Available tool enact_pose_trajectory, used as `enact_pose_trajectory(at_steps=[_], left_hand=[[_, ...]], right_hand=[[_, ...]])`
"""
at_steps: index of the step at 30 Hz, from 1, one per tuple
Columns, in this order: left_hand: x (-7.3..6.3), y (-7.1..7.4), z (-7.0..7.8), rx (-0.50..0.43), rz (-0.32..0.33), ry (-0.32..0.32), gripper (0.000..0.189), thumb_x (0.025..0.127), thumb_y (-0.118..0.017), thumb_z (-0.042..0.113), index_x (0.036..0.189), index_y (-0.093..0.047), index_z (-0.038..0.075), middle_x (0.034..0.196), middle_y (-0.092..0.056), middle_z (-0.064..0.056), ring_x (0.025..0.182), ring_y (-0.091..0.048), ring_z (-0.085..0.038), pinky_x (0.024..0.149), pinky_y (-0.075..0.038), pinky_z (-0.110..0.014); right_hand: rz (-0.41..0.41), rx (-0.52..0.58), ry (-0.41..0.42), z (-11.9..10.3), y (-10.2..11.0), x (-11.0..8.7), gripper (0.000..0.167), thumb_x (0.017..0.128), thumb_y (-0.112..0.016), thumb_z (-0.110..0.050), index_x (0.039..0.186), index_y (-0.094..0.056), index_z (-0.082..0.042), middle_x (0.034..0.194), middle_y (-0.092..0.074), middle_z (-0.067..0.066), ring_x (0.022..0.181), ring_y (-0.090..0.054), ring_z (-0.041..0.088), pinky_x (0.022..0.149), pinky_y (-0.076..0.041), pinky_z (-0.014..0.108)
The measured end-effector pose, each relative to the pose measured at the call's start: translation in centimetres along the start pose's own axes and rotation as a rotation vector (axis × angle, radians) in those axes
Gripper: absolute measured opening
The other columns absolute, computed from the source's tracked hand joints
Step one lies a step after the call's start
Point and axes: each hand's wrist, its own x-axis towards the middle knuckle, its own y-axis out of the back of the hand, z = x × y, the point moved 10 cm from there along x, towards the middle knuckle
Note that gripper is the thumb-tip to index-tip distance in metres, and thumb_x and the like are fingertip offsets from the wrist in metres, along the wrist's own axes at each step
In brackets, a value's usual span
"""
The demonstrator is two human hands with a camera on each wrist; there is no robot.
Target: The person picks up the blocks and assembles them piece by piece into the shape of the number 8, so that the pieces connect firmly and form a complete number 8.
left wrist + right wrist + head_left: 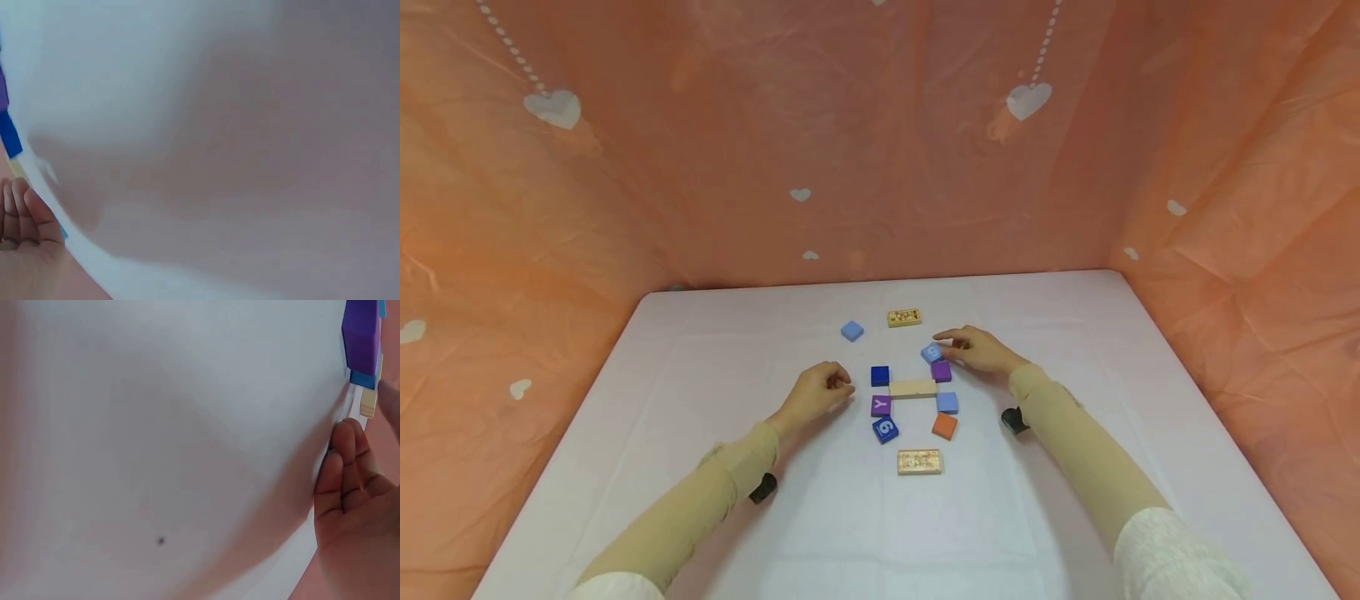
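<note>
We see a white-covered table (700,467). On it, near centre, a plain wooden bar (913,388); dark blue block (880,376) at its 9 o'clock, purple blocks (942,372) and (881,406), a "6" block (885,429), orange block (944,426). Patterned tiles (919,462) at 6 o'clock and (904,317) at 12.

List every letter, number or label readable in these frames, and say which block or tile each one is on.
"Y": white letter on the purple block, lying sideways.
"6" or "9": white digit on the dark blue block; which one cannot be told.
Light blue block at the right hand: white mark, too small to read.
Two printed wooden tiles: print too small to read.
Wrist views: no text.
</note>
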Motion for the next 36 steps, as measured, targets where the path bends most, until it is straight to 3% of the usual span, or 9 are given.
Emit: enact_pose_trajectory(at_steps=[3,8,17,26,36], left_hand=[[1.3,1.1,-0.3,-0.021,0.045,0.047,0.016,0.085,-0.065,0.015,0.095,-0.062,0.003,0.083,-0.058,-0.007,0.075,-0.050,-0.016,0.066,-0.043,-0.023],[3.1,2.5,-0.6,-0.011,0.107,0.067,0.025,0.087,-0.063,0.017,0.105,-0.060,0.000,0.090,-0.059,-0.012,0.081,-0.054,-0.020,0.071,-0.045,-0.028],[5.9,3.5,-1.1,0.033,0.219,0.092,0.034,0.086,-0.061,0.016,0.111,-0.056,-0.006,0.091,-0.057,-0.016,0.085,-0.053,-0.025,0.076,-0.044,-0.035],[6.8,3.4,-1.4,0.085,0.271,0.125,0.036,0.086,-0.061,0.017,0.113,-0.058,-0.007,0.094,-0.056,-0.018,0.087,-0.052,-0.029,0.083,-0.044,-0.041],[7.3,3.3,-1.6,0.151,0.286,0.144,0.038,0.086,-0.059,0.021,0.114,-0.060,-0.004,0.092,-0.057,-0.017,0.085,-0.053,-0.028,0.082,-0.044,-0.041]], right_hand=[[-0.009,0.003,0.004,-0.1,-0.1,0.0,0.039,0.094,-0.054,-0.026,0.132,-0.052,-0.021,0.106,-0.053,0.009,0.097,-0.047,0.022,0.083,-0.040,0.033],[-0.021,0.012,-0.002,0.1,-0.2,0.1,0.038,0.094,-0.054,-0.026,0.132,-0.053,-0.023,0.105,-0.052,0.009,0.097,-0.046,0.022,0.084,-0.039,0.034],[-0.041,0.024,-0.031,0.3,-0.3,0.0,0.039,0.094,-0.054,-0.029,0.133,-0.051,-0.027,0.110,-0.053,0.007,0.102,-0.046,0.023,0.093,-0.039,0.039],[-0.035,0.028,-0.002,-0.1,-0.3,-0.1,0.038,0.093,-0.055,-0.028,0.131,-0.054,-0.022,0.100,-0.051,0.008,0.094,-0.044,0.021,0.080,-0.038,0.031],[-0.024,0.010,-0.006,-0.3,0.0,-0.5,0.039,0.094,-0.055,-0.028,0.132,-0.052,-0.024,0.099,-0.050,0.007,0.093,-0.044,0.021,0.079,-0.037,0.031]])
